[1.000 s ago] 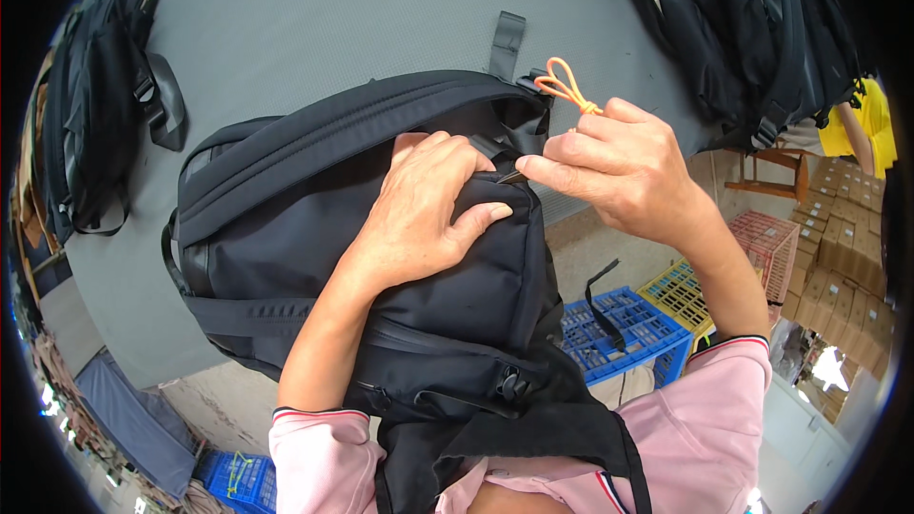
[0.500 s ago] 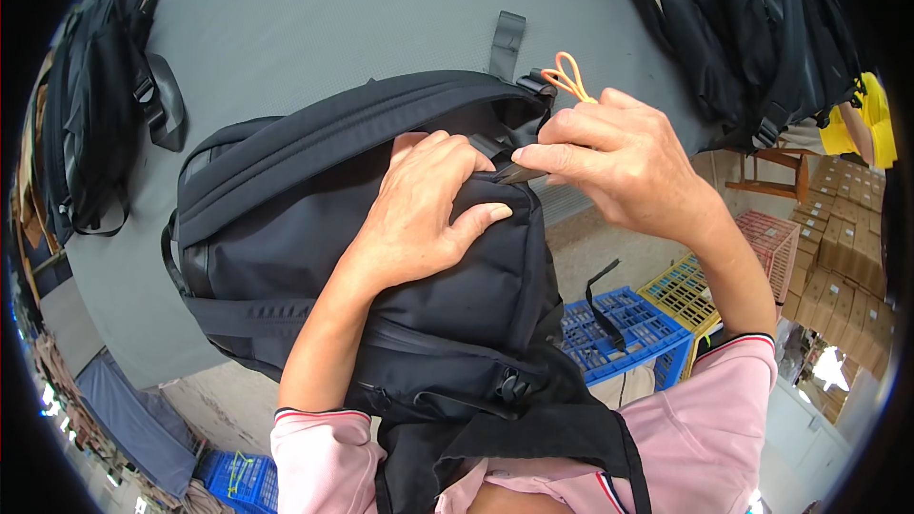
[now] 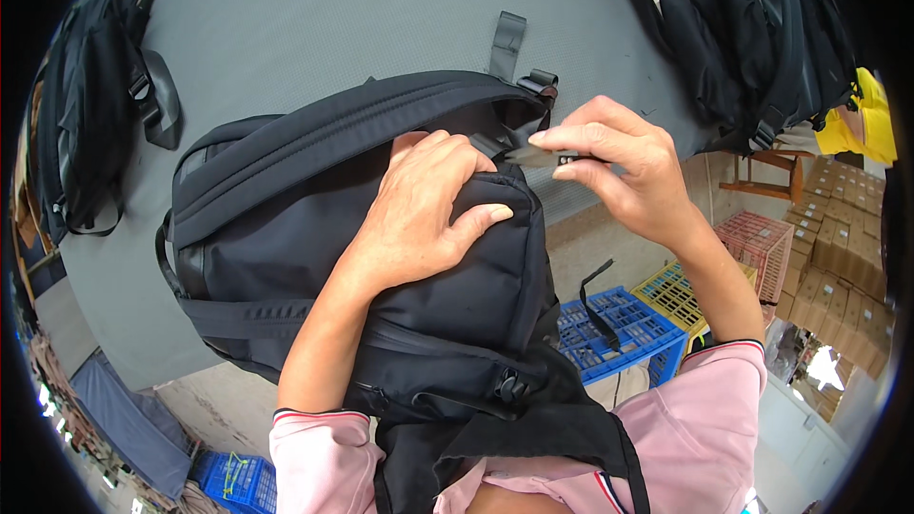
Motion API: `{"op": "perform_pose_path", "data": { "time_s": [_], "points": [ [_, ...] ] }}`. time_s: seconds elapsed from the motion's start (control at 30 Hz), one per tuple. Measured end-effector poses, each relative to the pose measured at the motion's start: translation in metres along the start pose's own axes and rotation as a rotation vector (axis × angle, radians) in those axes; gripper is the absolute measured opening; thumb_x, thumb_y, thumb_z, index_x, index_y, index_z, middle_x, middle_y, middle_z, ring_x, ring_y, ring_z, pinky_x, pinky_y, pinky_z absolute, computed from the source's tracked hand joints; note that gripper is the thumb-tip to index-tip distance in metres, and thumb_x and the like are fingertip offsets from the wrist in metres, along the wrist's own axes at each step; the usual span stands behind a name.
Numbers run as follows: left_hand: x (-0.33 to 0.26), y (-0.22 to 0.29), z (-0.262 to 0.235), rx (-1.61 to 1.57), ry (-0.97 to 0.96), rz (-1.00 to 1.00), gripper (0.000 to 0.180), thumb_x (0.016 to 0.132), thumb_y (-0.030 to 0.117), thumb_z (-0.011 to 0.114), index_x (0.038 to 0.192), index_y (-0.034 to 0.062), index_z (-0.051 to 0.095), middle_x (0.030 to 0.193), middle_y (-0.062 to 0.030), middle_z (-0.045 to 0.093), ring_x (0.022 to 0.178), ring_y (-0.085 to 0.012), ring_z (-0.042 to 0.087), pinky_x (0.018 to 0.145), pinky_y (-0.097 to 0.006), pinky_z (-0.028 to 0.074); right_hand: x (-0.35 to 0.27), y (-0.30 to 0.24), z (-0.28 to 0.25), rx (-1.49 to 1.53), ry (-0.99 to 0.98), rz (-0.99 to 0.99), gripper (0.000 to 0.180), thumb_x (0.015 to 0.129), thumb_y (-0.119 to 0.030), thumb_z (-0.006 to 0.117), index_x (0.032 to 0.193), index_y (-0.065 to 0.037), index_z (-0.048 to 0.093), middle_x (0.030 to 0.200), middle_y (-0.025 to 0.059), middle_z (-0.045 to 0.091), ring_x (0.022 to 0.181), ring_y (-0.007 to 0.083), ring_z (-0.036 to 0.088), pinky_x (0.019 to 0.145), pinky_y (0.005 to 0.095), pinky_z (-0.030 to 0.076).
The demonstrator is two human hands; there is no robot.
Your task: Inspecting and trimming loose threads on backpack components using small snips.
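Observation:
A black backpack [image 3: 409, 290] lies on its side at the edge of the grey table, against my front. My left hand [image 3: 424, 209] grips it, with the fingers curled over the back panel's edge beside the padded shoulder strap [image 3: 352, 119] and the thumb along the side. Just right of it, my right hand [image 3: 624, 157] pinches small thread snips [image 3: 519, 156] between thumb and fingers. Their grey blades point left, at the webbing near the bag's upper corner; the rest is hidden in my hand. A grey webbing end [image 3: 508, 38] and a buckle [image 3: 539, 83] lie beyond that corner.
More black backpacks [image 3: 100, 100] lie at the far left of the grey table [image 3: 314, 19]; others [image 3: 752, 38] are heaped at far right. Blue [image 3: 619, 324], yellow [image 3: 681, 297] and red crates [image 3: 752, 247] stand below, right. Behind are stacked cartons [image 3: 843, 257] and a yellow-clad person [image 3: 871, 119].
My right hand has turned and shifted slightly right and down, drawing back from the bag's edge. The orange cord loop above it has gone out of sight. The left hand stays put.

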State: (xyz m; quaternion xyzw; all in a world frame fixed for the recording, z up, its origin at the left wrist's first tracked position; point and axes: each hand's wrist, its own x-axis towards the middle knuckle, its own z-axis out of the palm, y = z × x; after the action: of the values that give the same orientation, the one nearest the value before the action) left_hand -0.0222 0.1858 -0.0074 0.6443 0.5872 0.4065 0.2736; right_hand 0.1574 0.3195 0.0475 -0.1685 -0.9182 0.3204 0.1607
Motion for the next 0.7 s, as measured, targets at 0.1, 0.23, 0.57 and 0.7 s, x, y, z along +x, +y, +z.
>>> {"op": "perform_pose_path", "data": {
  "time_s": [0.1, 0.23, 0.57, 0.7],
  "points": [
    [-0.001, -0.001, 0.000, 0.009, -0.001, -0.004, 0.034, 0.071, 0.023, 0.074, 0.088, 0.0010, 0.055, 0.077, -0.0095, 0.047, 0.075, -0.0277, 0.048, 0.080, -0.036, 0.037, 0.001, -0.003, -0.004, -0.114, -0.081, -0.047, 0.030, 0.068, -0.002, 0.071, 0.097, -0.009, 0.070, 0.082, 0.0040, 0.062, 0.069, 0.0217, 0.056, 0.065, 0.0318, 0.044],
    [0.001, 0.001, 0.000, 0.028, -0.005, -0.008, 0.034, 0.071, 0.023, 0.074, 0.088, 0.0007, 0.055, 0.077, -0.0097, 0.047, 0.076, -0.0277, 0.048, 0.080, -0.036, 0.037, 0.006, -0.006, -0.008, -0.255, -0.119, -0.199, 0.029, 0.068, -0.004, 0.071, 0.096, -0.011, 0.069, 0.081, 0.0013, 0.062, 0.066, 0.0198, 0.055, 0.059, 0.0313, 0.041],
    [0.003, 0.002, 0.000, 0.020, -0.007, -0.014, 0.033, 0.071, 0.023, 0.074, 0.087, 0.0002, 0.055, 0.078, -0.0098, 0.050, 0.076, -0.0274, 0.049, 0.080, -0.035, 0.037, -0.012, 0.000, 0.005, -0.149, 0.156, -0.060, 0.033, 0.067, 0.000, 0.071, 0.098, -0.010, 0.070, 0.081, 0.0052, 0.062, 0.066, 0.0213, 0.056, 0.063, 0.0322, 0.044],
    [0.002, 0.001, -0.002, -0.007, -0.027, -0.028, 0.030, 0.072, 0.021, 0.073, 0.088, 0.0024, 0.056, 0.077, -0.0100, 0.051, 0.077, -0.0288, 0.051, 0.081, -0.040, 0.038, -0.014, -0.008, 0.007, -0.045, 0.022, 0.082, 0.028, 0.070, -0.002, 0.069, 0.098, -0.007, 0.069, 0.082, 0.0064, 0.061, 0.067, 0.0217, 0.056, 0.070, 0.0324, 0.046]
  ]
}}
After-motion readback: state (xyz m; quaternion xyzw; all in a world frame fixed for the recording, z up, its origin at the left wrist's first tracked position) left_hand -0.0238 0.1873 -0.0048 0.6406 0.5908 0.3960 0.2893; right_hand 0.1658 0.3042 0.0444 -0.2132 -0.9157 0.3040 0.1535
